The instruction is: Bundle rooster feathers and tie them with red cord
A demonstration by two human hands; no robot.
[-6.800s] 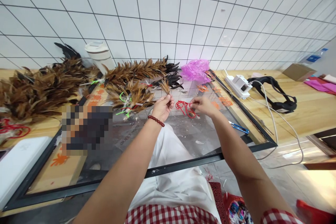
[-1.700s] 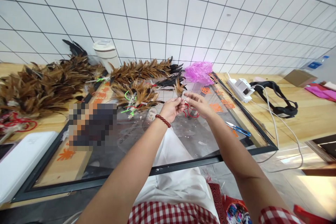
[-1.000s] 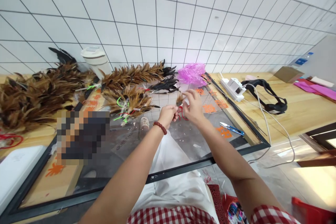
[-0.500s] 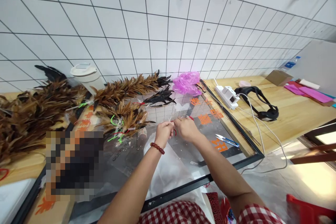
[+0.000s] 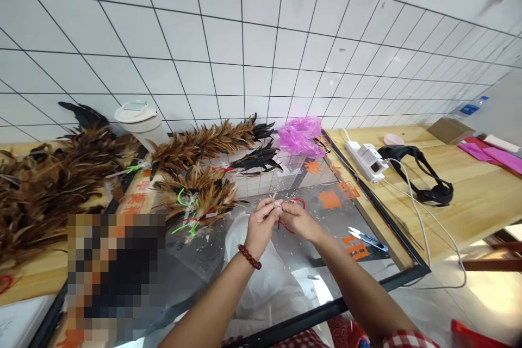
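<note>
Over the glass tabletop, my left hand (image 5: 261, 224) and my right hand (image 5: 300, 221) meet with their fingertips pinched together. A small pale tuft (image 5: 277, 204), perhaps quill ends, sticks up at the left fingertips; what it belongs to is hidden by the fingers. Red cord (image 5: 302, 203) loops out behind and below my right hand, whose fingers are closed on it. Left of the hands lies a bundle of brown feathers (image 5: 204, 190) tied with green and red strings. Beyond it are black feathers (image 5: 256, 159) with a red tie and a long brown feather strand (image 5: 207, 144).
Blue-handled thread snips (image 5: 368, 239) lie on the right of the black-framed glass. A pink plastic bag (image 5: 299, 137), a white lidded cup (image 5: 142, 122) and a large feather pile (image 5: 49, 190) stand along the wall. A power strip (image 5: 367, 160) and black headgear (image 5: 420, 176) sit at right.
The view has shifted, so the surroundings sit further right and slightly lower. My hands have drawn closer together, and the pale tuft now shows between them, with more red cord visible.
</note>
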